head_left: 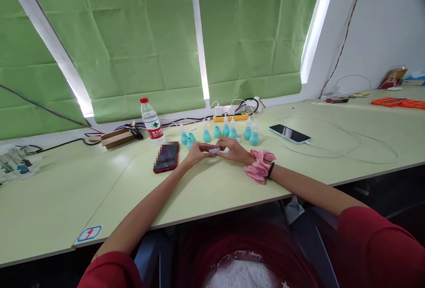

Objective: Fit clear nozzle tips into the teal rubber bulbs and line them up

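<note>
My left hand (198, 153) and my right hand (234, 150) meet above the table, fingers closed on a small clear plastic piece (214, 150) between them. Its exact kind is too small to make out. Just beyond my hands stand several teal rubber bulbs with clear pointed tips, such as the bulb (254, 138) on the right and the bulb (206, 136) in the middle. Other bulbs have no tip: one tipless bulb (217, 132) stands behind my hands, and another (190, 143) lies close to my left hand.
A red-cased phone (166, 157) lies left of my hands, with a water bottle (152, 122) behind it. To the right, a light-blue phone (290, 134) is on a white cable (345, 151). A yellow power strip (230, 117) and a cardboard box (119, 138) sit near the wall.
</note>
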Demonstrator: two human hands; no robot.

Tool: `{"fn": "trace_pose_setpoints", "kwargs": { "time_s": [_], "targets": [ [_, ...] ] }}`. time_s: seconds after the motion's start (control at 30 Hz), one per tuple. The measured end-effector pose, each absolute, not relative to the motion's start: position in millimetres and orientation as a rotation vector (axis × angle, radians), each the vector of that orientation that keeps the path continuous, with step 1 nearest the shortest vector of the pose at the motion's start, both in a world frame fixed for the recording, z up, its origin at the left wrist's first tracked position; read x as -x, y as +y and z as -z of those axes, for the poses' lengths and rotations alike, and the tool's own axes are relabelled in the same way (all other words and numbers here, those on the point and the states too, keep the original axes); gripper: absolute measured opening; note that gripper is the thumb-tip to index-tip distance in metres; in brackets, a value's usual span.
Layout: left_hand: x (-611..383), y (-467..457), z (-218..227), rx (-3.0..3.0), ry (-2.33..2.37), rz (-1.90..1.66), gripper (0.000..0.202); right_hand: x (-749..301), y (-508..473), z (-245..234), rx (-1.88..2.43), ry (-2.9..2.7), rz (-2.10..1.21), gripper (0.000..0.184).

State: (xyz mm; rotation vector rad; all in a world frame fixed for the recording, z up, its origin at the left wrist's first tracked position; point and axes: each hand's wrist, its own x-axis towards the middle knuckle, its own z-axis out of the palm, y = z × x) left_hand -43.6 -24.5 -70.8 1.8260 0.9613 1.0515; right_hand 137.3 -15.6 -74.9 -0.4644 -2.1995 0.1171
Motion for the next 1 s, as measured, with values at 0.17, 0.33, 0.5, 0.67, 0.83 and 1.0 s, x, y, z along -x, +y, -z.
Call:
{"fn": "trace_pose_setpoints", "kwargs": {
  "time_s": [0.17,0.33,0.5,0.67,0.83,1.0],
  "targets": [
    [43.1,-24.7,70.8,-1.819,0.988,-1.067,0.043,-136.6,-15.7,74.3,0.447,-2.191,-0.072,0.012],
    [43.2,-26.7,68.8,-1.790,0.996,-1.059,0.043,-136.1,-14.8,75.0,0.400,-2.188,-0.049,0.012],
    [44.6,-25.0,69.1,-1.792,1.012,-1.052,0.041,-136.1,-16.7,74.7,0.395,-2.184,-0.051,0.011],
    [46.0,-23.2,69.9,-1.813,0.953,-1.043,0.045,-135.3,-16.7,75.3,0.429,-2.145,-0.103,0.012],
    [45.5,-25.5,70.4,-1.821,0.896,-0.988,0.052,-135.7,-15.1,75.4,0.461,-2.124,-0.142,0.014],
    [44.3,-25.1,72.0,-1.850,0.957,-1.013,0.044,-136.5,-14.8,75.9,0.435,-2.145,-0.120,0.011]
  ]
}}
